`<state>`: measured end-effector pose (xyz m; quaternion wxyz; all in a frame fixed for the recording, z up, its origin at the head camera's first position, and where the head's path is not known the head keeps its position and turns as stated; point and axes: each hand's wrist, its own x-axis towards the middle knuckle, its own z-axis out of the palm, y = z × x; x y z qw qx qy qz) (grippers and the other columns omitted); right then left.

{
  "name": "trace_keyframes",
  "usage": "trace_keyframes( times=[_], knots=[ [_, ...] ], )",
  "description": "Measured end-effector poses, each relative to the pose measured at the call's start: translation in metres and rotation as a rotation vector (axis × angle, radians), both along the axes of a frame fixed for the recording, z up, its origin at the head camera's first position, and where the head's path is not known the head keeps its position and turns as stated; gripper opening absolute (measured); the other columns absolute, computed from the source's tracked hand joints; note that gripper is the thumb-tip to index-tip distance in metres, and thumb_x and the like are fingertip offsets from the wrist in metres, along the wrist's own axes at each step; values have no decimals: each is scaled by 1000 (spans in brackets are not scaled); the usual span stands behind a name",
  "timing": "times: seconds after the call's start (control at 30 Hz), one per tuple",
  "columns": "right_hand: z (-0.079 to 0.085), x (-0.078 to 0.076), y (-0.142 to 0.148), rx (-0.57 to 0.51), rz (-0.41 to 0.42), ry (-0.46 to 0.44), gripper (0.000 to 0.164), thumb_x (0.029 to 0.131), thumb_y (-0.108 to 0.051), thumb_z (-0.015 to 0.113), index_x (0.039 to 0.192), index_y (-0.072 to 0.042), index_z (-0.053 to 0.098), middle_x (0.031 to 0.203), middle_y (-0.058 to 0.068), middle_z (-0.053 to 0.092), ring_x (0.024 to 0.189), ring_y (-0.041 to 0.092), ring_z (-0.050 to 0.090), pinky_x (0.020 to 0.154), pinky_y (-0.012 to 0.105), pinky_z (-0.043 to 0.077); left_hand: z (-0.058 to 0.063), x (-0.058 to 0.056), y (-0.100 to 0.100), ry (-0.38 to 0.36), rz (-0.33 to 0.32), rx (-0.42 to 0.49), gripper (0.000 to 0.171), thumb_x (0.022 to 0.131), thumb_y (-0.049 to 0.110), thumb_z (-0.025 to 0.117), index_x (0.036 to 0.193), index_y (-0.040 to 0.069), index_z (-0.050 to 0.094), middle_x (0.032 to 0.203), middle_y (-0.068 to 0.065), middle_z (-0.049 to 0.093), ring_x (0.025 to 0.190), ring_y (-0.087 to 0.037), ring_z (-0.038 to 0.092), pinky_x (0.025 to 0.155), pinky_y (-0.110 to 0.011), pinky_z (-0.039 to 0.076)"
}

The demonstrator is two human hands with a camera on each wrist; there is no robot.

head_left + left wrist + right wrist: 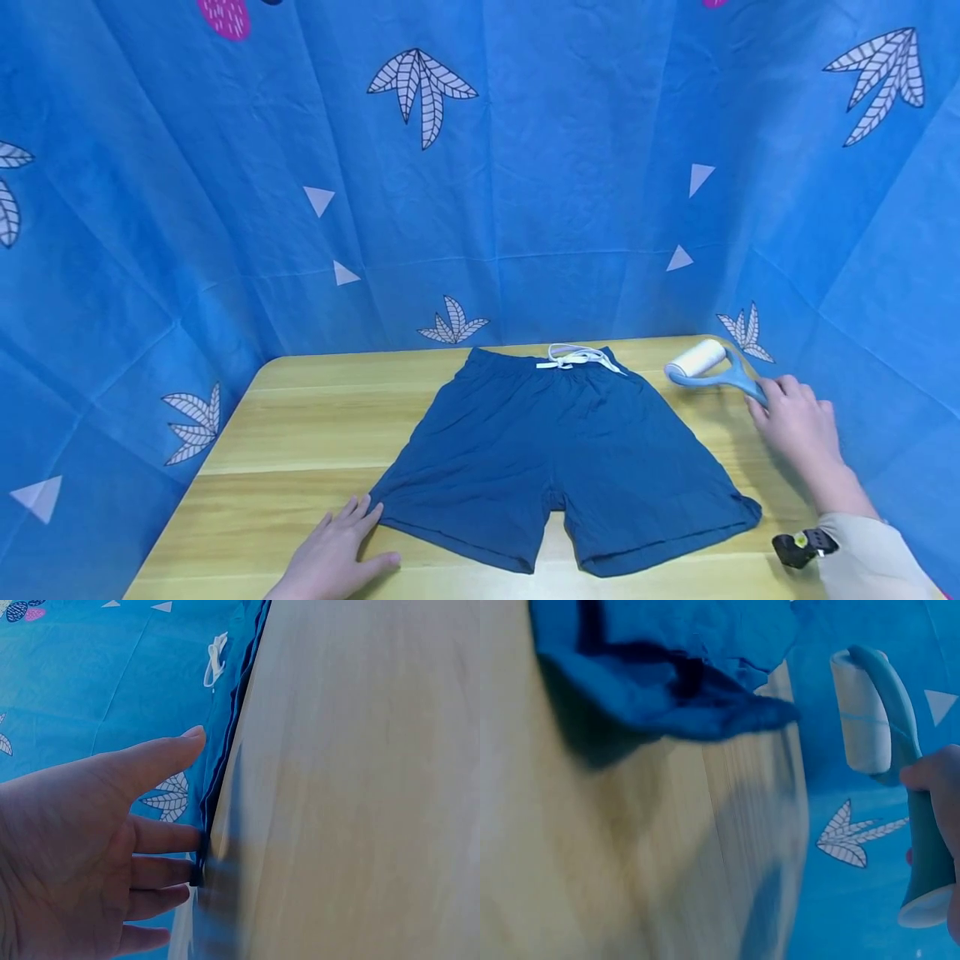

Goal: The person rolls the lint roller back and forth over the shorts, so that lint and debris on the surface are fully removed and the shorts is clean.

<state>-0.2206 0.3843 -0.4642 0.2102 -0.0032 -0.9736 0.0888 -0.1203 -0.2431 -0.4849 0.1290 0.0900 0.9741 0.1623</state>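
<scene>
Dark blue shorts (517, 450) lie spread flat on the wooden table, their waistband at the far side and a white drawstring (577, 357) tied in a bow there. At the lower left leg corner, my left hand (341, 550) has its fingers extended, fingertips right at the hem; the left wrist view shows the thumb held apart from the fingers. Off to the right of the shorts, my right hand (802, 421) grips the blue-grey handle of a lint roller (697, 358). Its white roll points toward the back left, and in the right wrist view the fingers wrap the handle (928, 847).
The pale wooden table (300, 433) has rounded back corners. A blue patterned cloth (562, 183) hangs close behind it and along both sides. A dark watch-like device (802, 546) sits at the right sleeve's cuff.
</scene>
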Motion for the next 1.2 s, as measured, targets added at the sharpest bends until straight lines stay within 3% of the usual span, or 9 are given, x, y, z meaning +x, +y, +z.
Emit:
trace_keyframes(
  times=[0.4, 0.73, 1.2],
  knots=[
    [-10, -31, 0, -80, 5, -107, 43, 95, -17, 48, 128, 10, 45, 114, 34, 42, 100, 54, 40, 68, 66, 33, 0, 2, -1, 16, -2, 28, 88, 79, 69, 62, 139, 4, 53, 150, -22, 43, 141, -44, 36, 111, -68, 27],
    [-21, -43, 1, -115, -13, -202, 46, 95, -16, 46, 132, 11, 41, 117, 36, 38, 102, 55, 38, 72, 68, 35, 1, 2, 1, 5, 2, 20, 89, 79, 69, 62, 139, 5, 53, 150, -22, 44, 141, -44, 36, 112, -67, 26],
    [-29, -51, 2, -153, -54, -252, 48, 96, -17, 47, 134, 11, 40, 120, 38, 37, 105, 57, 39, 75, 71, 36, -2, 2, 0, 13, 1, -16, 92, 78, 72, 62, 141, 6, 51, 151, -18, 43, 142, -42, 36, 113, -66, 26]
  ],
)
